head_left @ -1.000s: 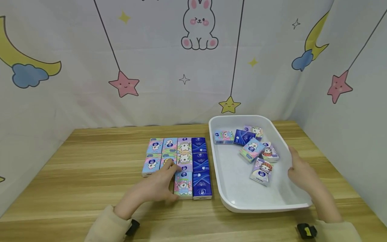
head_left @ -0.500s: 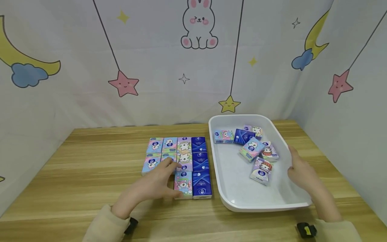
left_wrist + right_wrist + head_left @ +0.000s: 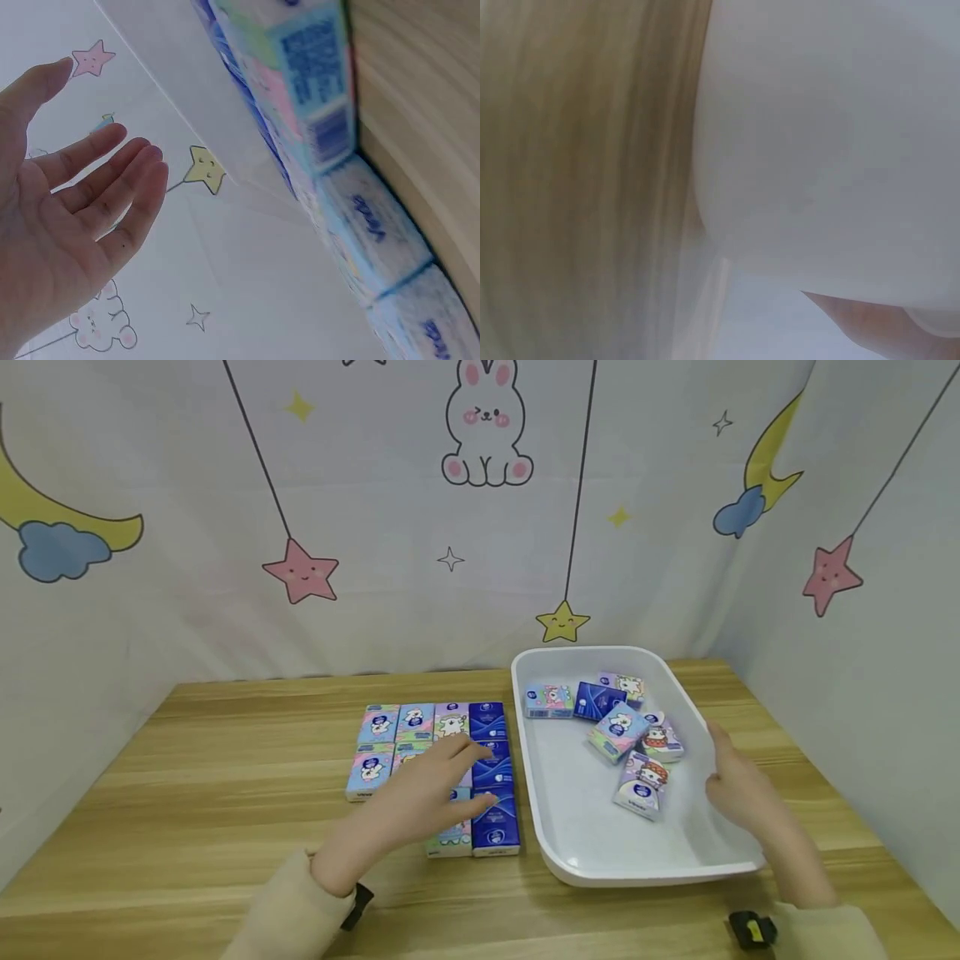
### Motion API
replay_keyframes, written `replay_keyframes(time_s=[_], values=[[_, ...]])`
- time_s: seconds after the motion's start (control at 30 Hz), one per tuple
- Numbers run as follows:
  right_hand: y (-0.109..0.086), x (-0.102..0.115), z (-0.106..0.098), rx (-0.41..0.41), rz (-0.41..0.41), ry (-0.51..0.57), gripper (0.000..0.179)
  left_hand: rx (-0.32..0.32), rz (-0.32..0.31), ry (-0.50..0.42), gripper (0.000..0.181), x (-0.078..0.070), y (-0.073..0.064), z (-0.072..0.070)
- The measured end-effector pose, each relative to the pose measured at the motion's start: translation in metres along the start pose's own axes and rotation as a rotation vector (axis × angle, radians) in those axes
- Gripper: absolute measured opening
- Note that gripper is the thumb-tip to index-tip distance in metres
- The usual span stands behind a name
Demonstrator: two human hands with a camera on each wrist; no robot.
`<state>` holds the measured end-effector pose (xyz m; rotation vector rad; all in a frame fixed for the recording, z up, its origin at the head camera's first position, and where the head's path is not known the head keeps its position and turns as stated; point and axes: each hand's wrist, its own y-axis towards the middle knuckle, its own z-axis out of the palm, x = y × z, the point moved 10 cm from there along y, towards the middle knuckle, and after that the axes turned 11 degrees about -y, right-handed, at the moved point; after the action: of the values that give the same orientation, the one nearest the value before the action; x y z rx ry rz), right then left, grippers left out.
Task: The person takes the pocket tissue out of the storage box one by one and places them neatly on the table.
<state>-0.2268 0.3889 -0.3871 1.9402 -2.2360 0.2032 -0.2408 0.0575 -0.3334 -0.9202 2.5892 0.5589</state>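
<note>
So the left hand (image 3: 423,789) hung over the block of little packs (image 3: 371,768), fingers apart and holding nothing, nearest the dark blue packs (image 3: 497,827) on the block's 3 o'clock side. Long axes there ran roughly 12 to 6. The white tub (image 3: 573,810) sat at 3 o'clock from them, its pink-hat pack (image 3: 641,787) tipped toward 1. The right hand (image 3: 742,789) was at the tub's 4 o'clock rim, but honestly I couldn't tell how its fingers closed.
</note>
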Motion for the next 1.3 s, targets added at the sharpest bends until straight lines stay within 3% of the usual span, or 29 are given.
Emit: replay_keyframes(time_s=[0.2,0.4,0.77,1.03,1.3], values=[[0.000,0.001,0.000,-0.013,-0.008,-0.001,0.073,0.046,0.067,-0.021,0.054,-0.030,0.028,0.009],[0.001,0.001,0.002,0.007,0.002,0.002,0.074,0.145,0.025,-0.018,0.059,-0.041,0.052,0.026],[0.000,0.002,-0.001,-0.002,-0.004,0.001,0.074,0.281,0.032,0.026,0.064,-0.066,0.092,0.054],[0.001,0.002,0.000,0.003,-0.004,0.007,0.075,0.346,0.003,0.138,0.069,-0.078,0.111,0.073],[0.000,0.002,0.000,-0.024,-0.030,0.003,0.074,0.435,0.069,0.202,0.072,-0.092,0.127,0.096]])
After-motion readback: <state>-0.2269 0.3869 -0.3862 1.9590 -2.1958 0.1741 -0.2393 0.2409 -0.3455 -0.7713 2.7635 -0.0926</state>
